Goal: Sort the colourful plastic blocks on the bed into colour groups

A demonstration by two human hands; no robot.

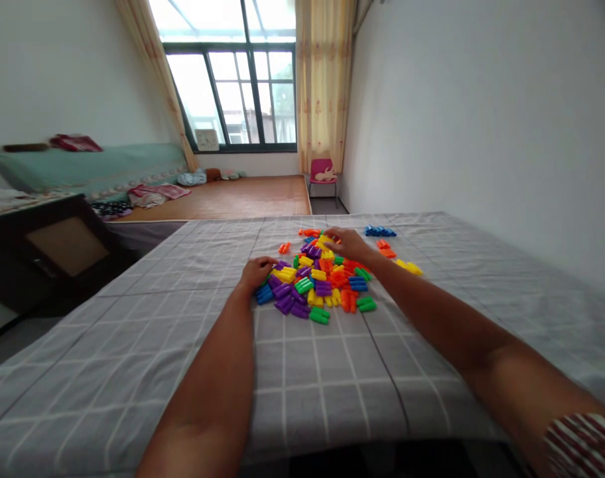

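A heap of small coloured plastic pieces [323, 288] in purple, yellow, orange, green and blue lies on a grey checked cloth [183, 372]. My left hand [257, 273] rests at the heap's left edge, fingers bent over it beside purple and blue pieces [265, 294]; whether it grips one is hidden. At the far side of the heap is my right hand [347, 243], its fingers curled down at a yellow piece [325, 241], thumb apart from the fingers. It is too small to tell if that piece is held.
Right of the heap lie a blue row [381, 231], orange pieces [386, 249] and yellow pieces [408, 267]. A small orange group [284, 248] sits left of the far end. Beyond the table are a low wooden platform [247, 196], a pink chair [322, 167] and a dark cabinet [58, 245].
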